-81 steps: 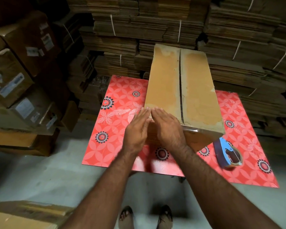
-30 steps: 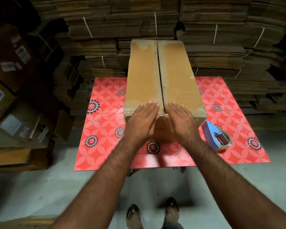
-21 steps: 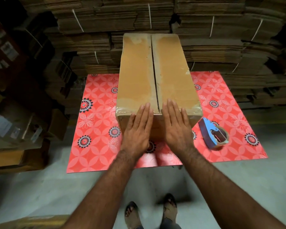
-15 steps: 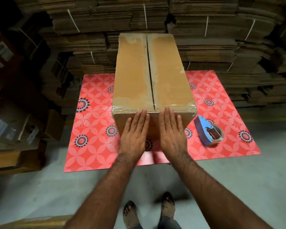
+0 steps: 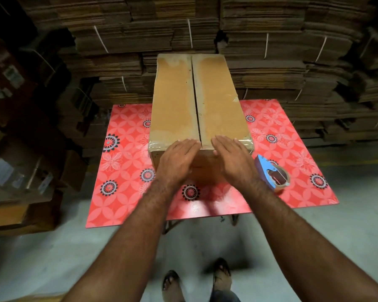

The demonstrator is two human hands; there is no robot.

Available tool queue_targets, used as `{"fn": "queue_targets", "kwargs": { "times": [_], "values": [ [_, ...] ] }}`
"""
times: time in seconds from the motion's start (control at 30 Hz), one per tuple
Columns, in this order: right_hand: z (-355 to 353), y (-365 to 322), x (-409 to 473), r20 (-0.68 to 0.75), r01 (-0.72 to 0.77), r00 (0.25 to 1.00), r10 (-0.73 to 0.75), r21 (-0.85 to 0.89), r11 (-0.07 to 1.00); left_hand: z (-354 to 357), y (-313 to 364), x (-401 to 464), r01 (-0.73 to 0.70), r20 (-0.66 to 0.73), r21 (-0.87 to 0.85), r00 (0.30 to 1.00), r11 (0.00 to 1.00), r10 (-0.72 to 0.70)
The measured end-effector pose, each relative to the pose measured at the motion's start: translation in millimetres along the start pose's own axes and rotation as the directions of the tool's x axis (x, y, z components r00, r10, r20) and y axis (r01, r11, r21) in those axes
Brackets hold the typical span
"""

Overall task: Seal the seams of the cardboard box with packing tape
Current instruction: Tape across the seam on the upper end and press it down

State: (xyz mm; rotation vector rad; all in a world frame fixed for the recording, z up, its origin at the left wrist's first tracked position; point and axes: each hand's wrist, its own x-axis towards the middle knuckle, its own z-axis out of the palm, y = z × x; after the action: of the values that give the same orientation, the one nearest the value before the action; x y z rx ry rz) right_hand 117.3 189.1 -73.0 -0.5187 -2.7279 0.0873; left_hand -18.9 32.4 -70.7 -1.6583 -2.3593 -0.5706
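Note:
A long brown cardboard box (image 5: pixel 177 99) lies on a red patterned table (image 5: pixel 122 188), its top flaps meeting in a centre seam that runs away from me. Clear tape wraps its near top edge. My left hand (image 5: pixel 177 160) lies flat over the near left corner of the box, fingers reaching the top edge. My right hand (image 5: pixel 232 160) lies flat over the near right part, fingers together. Neither hand holds anything. A blue tape dispenser (image 5: pixel 271 174) with a brown roll rests on the table just right of my right wrist.
Bundled stacks of flat cardboard (image 5: pixel 271 51) rise right behind the table. Labelled boxes (image 5: pixel 15 171) pile up at the left. My sandalled feet (image 5: pixel 194 282) stand on the grey concrete floor before the table's near edge.
The box has been turned square to me. My hands slid down over its near face, then back up to the taped near edge, a little further apart.

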Motion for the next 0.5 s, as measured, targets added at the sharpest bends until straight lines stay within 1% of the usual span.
{"fn": "queue_targets", "kwargs": {
  "times": [0.07,0.1,0.2,0.23,0.33,0.43,0.5],
  "values": [
    [-4.4,4.7,-1.2,0.031,-0.045,0.998,0.045,-0.021,0.999,-4.9,-7.2,-6.2,0.055,-0.027,0.014,0.998,0.998,-0.054],
    [-3.4,2.2,2.7,0.033,-0.055,0.998,0.056,-0.036,0.998,-6.6,-5.4,-4.3,0.056,-0.039,0.011,0.998,0.998,-0.056],
    [10.8,-7.5,13.9,0.039,-0.025,0.999,0.028,-0.067,0.997,-0.9,13.6,12.8,-0.038,-0.049,-0.032,0.998,0.999,0.037],
    [14.4,-7.2,13.6,0.037,-0.026,0.999,0.028,-0.068,0.997,2.9,18.1,17.3,-0.044,-0.039,-0.061,0.998,0.997,0.042],
    [12.0,3.1,6.0,-0.025,0.001,1.000,-0.001,-0.010,1.000,10.8,13.4,18.2,-0.025,0.011,-0.097,1.000,0.995,0.027],
    [3.6,7.9,6.1,-0.047,0.029,0.999,-0.027,0.045,0.999,10.1,8.3,17.4,-0.020,0.020,-0.099,1.000,0.995,0.022],
    [2.9,13.3,2.2,-0.068,0.050,0.997,-0.048,0.027,0.998,7.8,14.6,18.8,-0.021,0.003,-0.095,1.000,0.995,0.022]
  ]
}}
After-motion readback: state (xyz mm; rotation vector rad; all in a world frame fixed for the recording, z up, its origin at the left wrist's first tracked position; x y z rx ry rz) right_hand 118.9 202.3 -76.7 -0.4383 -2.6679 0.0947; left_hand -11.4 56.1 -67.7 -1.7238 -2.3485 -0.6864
